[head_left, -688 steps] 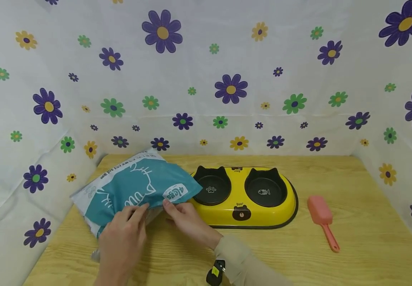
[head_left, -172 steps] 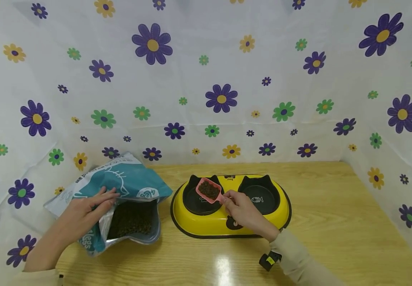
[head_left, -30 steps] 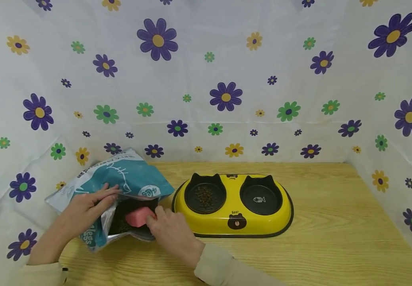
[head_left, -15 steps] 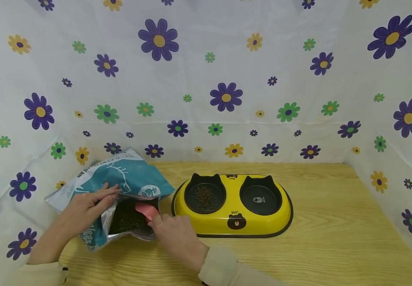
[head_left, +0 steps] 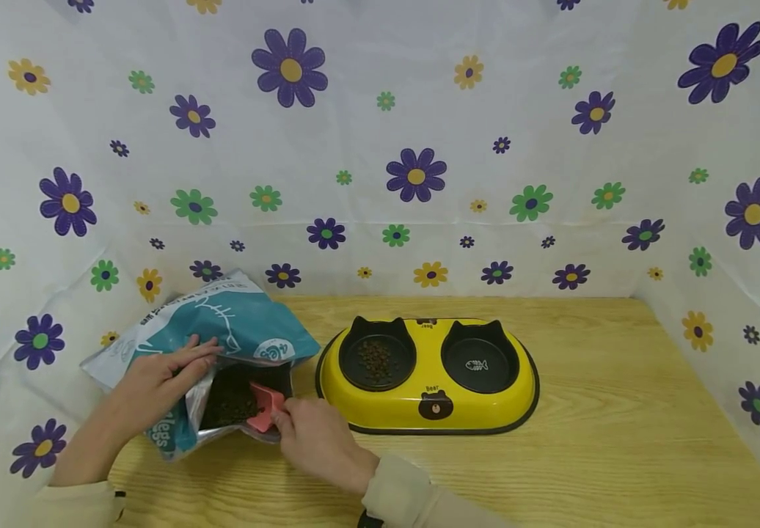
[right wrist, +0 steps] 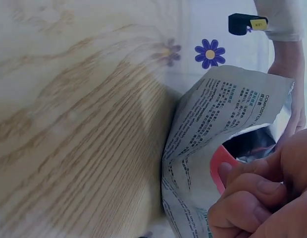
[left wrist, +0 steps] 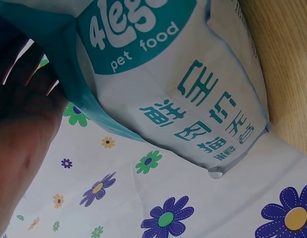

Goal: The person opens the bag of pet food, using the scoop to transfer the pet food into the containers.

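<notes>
Inside the bag (head_left: 248, 323), I saw dark kibble (head_left: 227, 407), right hand (head_left: 319, 441) clamped on the pink scoop (head_left: 271, 408), left hand (head_left: 158, 383) straight-fingered atop the bag, kibble in one black bowl (head_left: 403, 352).

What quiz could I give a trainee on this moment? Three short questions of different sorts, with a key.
1. Multiple choice: which hand grips the pink scoop? A) left only; B) right only; C) both; D) neither.
2. True or false: both black bowls hold kibble.
3. Fill in the word: in the left wrist view, the bag that the left hand rests on is lettered "pet ____".

Key:
1. B, the right hand.
2. False; kibble lies only in the picture's left bowl of the yellow feeder. The other bowl shows just its fish-bone print.
3. food
</notes>
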`<state>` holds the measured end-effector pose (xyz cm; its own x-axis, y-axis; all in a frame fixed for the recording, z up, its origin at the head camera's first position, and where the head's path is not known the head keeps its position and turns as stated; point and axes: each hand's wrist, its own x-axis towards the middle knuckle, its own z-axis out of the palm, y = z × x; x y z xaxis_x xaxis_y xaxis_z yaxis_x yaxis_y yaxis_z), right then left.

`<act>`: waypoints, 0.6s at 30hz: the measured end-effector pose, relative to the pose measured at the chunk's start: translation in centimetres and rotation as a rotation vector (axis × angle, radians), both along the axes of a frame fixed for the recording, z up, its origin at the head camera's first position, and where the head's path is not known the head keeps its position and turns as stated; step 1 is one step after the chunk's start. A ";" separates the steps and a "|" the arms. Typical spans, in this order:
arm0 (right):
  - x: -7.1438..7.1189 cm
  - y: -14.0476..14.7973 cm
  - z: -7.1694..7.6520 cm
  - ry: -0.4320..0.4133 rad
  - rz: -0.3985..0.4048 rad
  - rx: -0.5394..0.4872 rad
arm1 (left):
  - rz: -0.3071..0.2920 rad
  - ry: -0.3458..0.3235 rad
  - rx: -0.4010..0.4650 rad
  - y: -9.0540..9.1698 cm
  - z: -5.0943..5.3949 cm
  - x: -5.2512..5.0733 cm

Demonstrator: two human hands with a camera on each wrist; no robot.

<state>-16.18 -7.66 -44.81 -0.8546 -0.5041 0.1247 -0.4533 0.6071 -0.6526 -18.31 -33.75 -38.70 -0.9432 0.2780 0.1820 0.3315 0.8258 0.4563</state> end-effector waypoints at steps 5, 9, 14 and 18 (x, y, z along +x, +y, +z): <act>-0.2 -0.4 -0.1 -0.101 -0.005 -0.066 | 0.003 -0.008 0.005 0.2 0.1 0.0; -0.3 -0.5 -0.4 -0.198 -0.018 -0.151 | -0.002 -0.011 0.004 0.1 0.1 0.0; -0.3 0.1 -0.4 -0.319 -0.008 -0.295 | -0.005 -0.025 0.015 0.1 0.1 0.1; -0.3 0.5 -0.1 -0.531 -0.006 -0.446 | -0.001 -0.035 0.017 0.1 0.1 0.1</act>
